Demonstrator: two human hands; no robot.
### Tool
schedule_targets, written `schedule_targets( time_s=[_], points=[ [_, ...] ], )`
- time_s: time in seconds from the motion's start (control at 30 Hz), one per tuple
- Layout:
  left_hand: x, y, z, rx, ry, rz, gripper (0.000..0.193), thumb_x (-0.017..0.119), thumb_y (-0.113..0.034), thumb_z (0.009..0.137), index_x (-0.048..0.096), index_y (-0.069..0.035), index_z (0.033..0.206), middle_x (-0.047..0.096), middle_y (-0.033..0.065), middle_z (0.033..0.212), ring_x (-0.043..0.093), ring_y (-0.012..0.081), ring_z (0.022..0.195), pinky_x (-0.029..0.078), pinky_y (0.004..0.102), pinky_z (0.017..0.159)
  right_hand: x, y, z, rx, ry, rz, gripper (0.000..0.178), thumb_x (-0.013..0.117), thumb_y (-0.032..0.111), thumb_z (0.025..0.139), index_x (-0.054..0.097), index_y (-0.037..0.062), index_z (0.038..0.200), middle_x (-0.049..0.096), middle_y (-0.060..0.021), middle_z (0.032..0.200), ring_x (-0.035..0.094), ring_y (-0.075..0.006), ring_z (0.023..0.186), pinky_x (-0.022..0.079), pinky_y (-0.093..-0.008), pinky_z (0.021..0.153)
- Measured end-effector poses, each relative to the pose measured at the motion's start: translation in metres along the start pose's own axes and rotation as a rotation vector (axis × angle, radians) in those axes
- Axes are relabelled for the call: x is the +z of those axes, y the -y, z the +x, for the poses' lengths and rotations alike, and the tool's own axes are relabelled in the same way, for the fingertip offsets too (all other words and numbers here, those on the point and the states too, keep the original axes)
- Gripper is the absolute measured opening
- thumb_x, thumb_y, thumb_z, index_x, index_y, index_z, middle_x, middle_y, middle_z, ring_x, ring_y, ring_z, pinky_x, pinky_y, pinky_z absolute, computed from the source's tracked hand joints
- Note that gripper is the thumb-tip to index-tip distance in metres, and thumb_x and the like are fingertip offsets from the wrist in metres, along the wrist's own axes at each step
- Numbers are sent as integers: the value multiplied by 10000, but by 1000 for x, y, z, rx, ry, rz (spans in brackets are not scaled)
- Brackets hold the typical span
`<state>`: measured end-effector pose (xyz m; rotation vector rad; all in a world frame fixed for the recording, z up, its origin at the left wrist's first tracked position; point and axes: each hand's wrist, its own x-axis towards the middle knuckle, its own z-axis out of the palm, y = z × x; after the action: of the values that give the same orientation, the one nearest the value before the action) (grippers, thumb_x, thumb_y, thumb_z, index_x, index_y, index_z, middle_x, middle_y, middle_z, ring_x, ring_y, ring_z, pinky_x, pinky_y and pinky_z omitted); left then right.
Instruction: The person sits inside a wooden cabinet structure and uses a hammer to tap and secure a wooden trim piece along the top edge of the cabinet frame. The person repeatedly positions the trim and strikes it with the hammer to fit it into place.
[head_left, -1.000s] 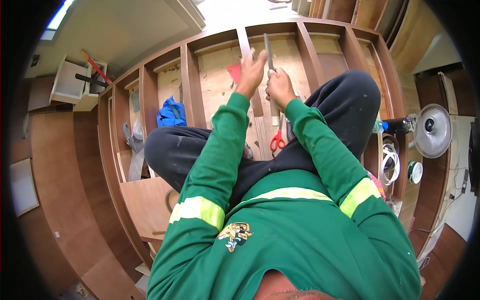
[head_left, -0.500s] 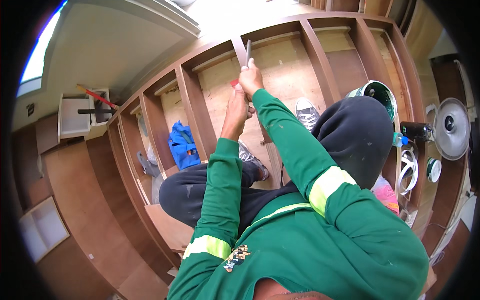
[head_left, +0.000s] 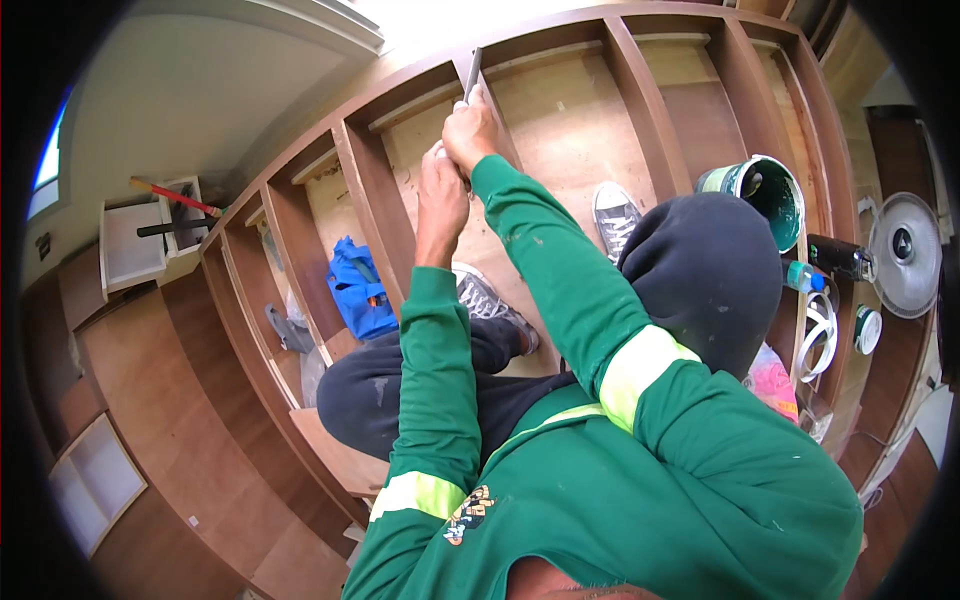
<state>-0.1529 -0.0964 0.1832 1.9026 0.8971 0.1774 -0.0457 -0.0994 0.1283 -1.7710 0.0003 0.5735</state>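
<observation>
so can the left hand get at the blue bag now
Probably yes: the bag is nearby, and just a divider seems to stand between, though the left hand is up by the right hand.

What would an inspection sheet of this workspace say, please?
Surface: brown wooden frame divided into pale-bottomed bays.
Job's things: slim grey tool, pointing away from the person.
Clutter: blue bag, green-stained bucket and white coil.
Hands: right hand closed around the tool; left hand close beside it, grip hidden.
Cables: thin cord at far right, indistinct.
Surroundings: fan at right; white open box at left.
</observation>
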Motion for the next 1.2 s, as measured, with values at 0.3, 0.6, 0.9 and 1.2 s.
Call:
schedule_targets(
  time_s=[0.3, 0.6, 0.9, 1.2],
  points=[
    [21, 49, 14, 88, -9, 7, 385, 301, -215, 1083, 565, 41, 1195, 641, 132, 963, 603, 217, 803, 502, 378, 708, 3, -25, 6, 32, 37, -77, 694, 532, 164, 887, 322, -94, 1495, 641, -317, 1227, 625, -410, 1175, 488, -424, 1015],
    [38, 21, 31, -66, 92, 143, 431, 316, -310, 1077, 467, 27, 1299, 658, 287, 1059, 654, 420, 961, 515, 467, 863, -7, -48, 49, -154, 36, -457, 258, 595, 156, 877, 795, 16, 960, 715, -202, 1144, 680, -344, 1062, 554, -388, 897],
    [8, 13, -16, -43, 23, 146, 430, 267, -256, 1101, 447, 43, 1353, 651, 235, 1147, 668, 310, 971, 531, 402, 841, -8, -13, -10, -47, 61, -102, 670, 485, 181, 906, 345, -113, 1491, 648, -340, 1175, 638, -427, 1127, 499, -421, 989],
    [-2, -12, -11, -47, 109, 181, 453, 274, -300, 1104, 463, 26, 1357, 651, 254, 1160, 660, 367, 1066, 499, 449, 907, -9, -10, -9, 38, 18, 63, 608, 455, 192, 941, 391, -76, 1484, 619, -360, 1226, 634, -447, 1127, 504, -437, 982]
  ],
)
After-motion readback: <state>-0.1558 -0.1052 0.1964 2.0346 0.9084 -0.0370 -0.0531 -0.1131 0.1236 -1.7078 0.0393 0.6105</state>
